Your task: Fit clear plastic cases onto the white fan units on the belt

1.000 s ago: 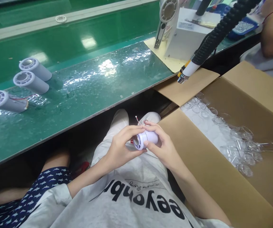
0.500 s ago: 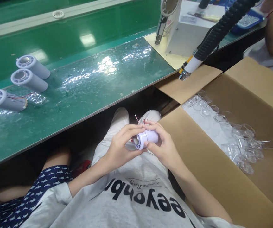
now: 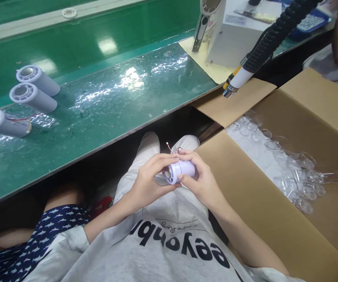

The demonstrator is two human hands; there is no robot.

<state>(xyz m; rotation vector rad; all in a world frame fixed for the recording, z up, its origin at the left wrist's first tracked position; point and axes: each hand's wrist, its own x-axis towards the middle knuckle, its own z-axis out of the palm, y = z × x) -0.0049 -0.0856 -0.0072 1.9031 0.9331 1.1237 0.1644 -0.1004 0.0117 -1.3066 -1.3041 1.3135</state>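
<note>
Over my lap I hold a pale lilac plastic cylinder [image 3: 186, 168] in both hands. It lies on its side, with a slotted ring and a silver disc at its left end. My left hand [image 3: 153, 176] is closed on the ringed end, fingers above and thumb below. My right hand [image 3: 202, 178] wraps the other end, its thumb pressed against the side. A thin seam runs round the body between my hands. Thin red and white wires with a small white plug [image 3: 167, 144] stick up behind the fingers. My palms hide part of both ends.
Several similar lilac cylinders [image 3: 33, 98] lie on the green bench [image 3: 107, 113] at left. An open cardboard box [image 3: 245, 203] at right holds several clear plastic cups [image 3: 301, 180]. Above it hangs a screwdriver tip [image 3: 230, 91] on a black coiled hose. People sit on both sides.
The view has shifted very slightly. My hands and the cylinder keep nearly the same place and grip.
</note>
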